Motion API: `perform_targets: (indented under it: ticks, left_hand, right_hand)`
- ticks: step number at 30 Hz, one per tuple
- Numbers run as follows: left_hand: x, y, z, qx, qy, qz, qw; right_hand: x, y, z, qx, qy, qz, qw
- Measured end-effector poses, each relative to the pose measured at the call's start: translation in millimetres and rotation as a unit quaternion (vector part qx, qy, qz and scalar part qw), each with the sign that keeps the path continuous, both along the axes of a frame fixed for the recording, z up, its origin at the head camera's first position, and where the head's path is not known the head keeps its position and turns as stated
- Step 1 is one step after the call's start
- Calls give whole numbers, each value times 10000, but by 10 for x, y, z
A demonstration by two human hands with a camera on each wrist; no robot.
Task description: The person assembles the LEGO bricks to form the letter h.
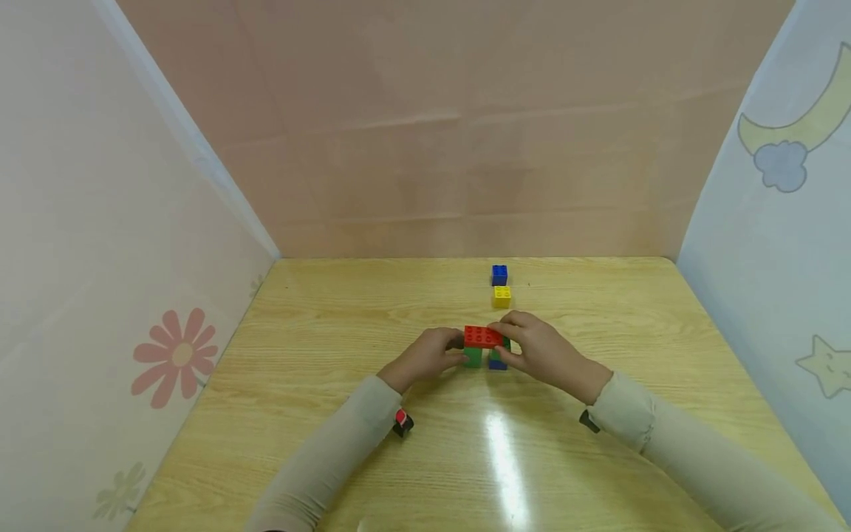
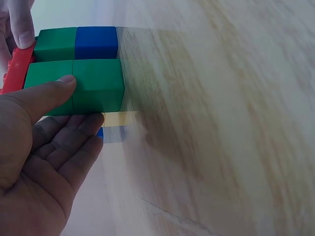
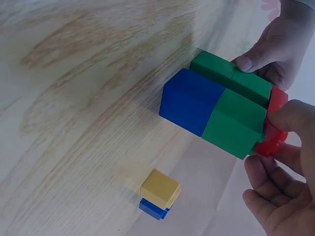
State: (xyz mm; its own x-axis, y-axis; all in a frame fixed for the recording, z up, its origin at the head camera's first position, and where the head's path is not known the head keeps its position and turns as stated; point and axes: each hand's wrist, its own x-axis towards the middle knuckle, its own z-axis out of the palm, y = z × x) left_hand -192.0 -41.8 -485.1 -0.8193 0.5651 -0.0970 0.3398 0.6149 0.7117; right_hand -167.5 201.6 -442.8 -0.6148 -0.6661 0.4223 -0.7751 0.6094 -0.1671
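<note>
Both hands are at a small stand of toy building bricks in the middle of the table. A long red brick (image 1: 480, 337) lies across two short columns. One column is two stacked green bricks (image 2: 98, 86); the other is a green brick (image 3: 234, 120) over a blue brick (image 3: 189, 103). My left hand (image 1: 432, 355) pinches the all-green column, thumb on its near face and fingers behind. With thumb and fingers, my right hand (image 1: 538, 351) pinches the red brick at its right end. Studs of the green brick under it show beside the red brick.
Behind the stand, a yellow brick (image 1: 501, 297) sits on the wooden table (image 1: 319, 310), with another blue brick (image 1: 499, 275) just beyond it. Printed sheets hang as walls at the left, right and back.
</note>
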Motion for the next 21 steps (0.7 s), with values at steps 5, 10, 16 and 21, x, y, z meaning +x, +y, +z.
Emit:
perform_targets:
  ticks: [5, 10, 16, 21]
  left_hand:
    - [-5, 7, 20, -49, -23, 51, 10000]
    - [2, 8, 22, -82, -65, 49, 9999]
    - [7, 9, 26, -63, -28, 9, 10000]
    - [4, 1, 23, 20, -7, -43, 10000]
  right_hand:
    - [-2, -5, 10, -22, 91, 41, 9999]
    - [13, -15, 25, 13, 126, 76, 9999]
    - [31, -18, 18, 192, 30, -12, 9998]
    - [33, -34, 53, 340, 90, 11, 9994]
